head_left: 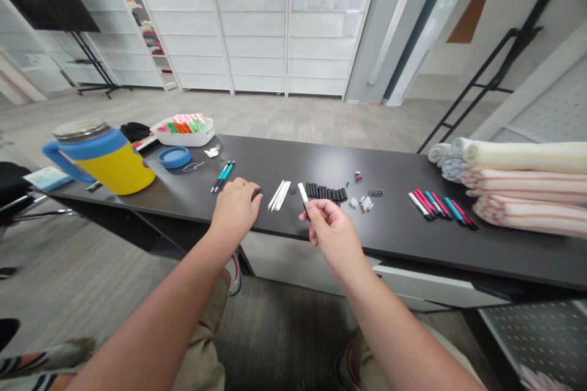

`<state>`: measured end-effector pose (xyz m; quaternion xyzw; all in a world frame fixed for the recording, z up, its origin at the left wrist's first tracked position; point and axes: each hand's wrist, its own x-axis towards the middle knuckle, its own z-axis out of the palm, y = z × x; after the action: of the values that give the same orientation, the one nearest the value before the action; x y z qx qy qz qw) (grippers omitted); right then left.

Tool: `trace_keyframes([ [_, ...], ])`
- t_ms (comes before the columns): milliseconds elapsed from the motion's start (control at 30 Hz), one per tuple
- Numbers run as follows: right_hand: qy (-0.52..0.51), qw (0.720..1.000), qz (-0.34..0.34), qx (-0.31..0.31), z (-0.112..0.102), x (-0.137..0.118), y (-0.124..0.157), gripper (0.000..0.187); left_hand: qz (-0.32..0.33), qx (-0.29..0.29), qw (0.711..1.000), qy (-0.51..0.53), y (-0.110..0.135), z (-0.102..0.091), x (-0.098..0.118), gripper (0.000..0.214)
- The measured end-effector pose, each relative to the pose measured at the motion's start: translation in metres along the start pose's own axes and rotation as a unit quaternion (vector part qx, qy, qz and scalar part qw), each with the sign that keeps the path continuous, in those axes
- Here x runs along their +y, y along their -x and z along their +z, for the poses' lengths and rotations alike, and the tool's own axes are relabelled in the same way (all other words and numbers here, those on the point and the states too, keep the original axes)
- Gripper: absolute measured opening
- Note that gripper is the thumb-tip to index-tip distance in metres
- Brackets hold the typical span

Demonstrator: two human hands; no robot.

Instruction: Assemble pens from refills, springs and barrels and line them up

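Note:
My right hand (331,226) pinches a white pen barrel (302,192) with a black lower end, held tilted above the desk's front edge. My left hand (235,206) is closed, with a small black pen part (255,193) showing between thumb and forefinger; the rest of it is hidden. White refills (279,195) lie in a row between the hands. Black grips (326,191) are lined up just beyond my right hand. Past my left hand rest two assembled pens (222,176), blue and black. Small clear parts (362,203) and springs (376,192) lie right of the grips.
Coloured pen barrels (443,209) lie on the right of the dark desk (394,232), before rolled towels (527,180). On the left stand a yellow-and-blue mug (114,162), its blue lid (174,157) and a white basket (199,137) of colourful packets.

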<state>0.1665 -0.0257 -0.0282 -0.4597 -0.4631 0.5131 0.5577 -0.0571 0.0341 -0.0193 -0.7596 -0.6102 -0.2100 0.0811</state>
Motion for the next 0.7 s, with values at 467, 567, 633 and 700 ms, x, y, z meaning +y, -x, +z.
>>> trace_keyframes([
  [467,0.068,0.996,-0.010,-0.052,-0.018,-0.002,0.011,0.036,0.035,-0.071,0.916,0.392,0.007,-0.023,0.054,0.026],
  [567,0.127,0.989,-0.045,-0.056,-0.017,-0.001,0.016,0.032,0.024,-0.113,0.845,0.522,0.015,-0.021,0.075,0.025],
  [633,0.176,0.980,-0.072,-0.056,-0.017,-0.003,0.018,0.029,-0.005,-0.126,0.807,0.576,0.018,-0.019,0.083,0.025],
  [700,0.239,0.963,-0.114,-0.052,-0.021,-0.009,0.020,0.024,-0.030,-0.121,0.805,0.580,0.020,-0.018,0.087,0.028],
])
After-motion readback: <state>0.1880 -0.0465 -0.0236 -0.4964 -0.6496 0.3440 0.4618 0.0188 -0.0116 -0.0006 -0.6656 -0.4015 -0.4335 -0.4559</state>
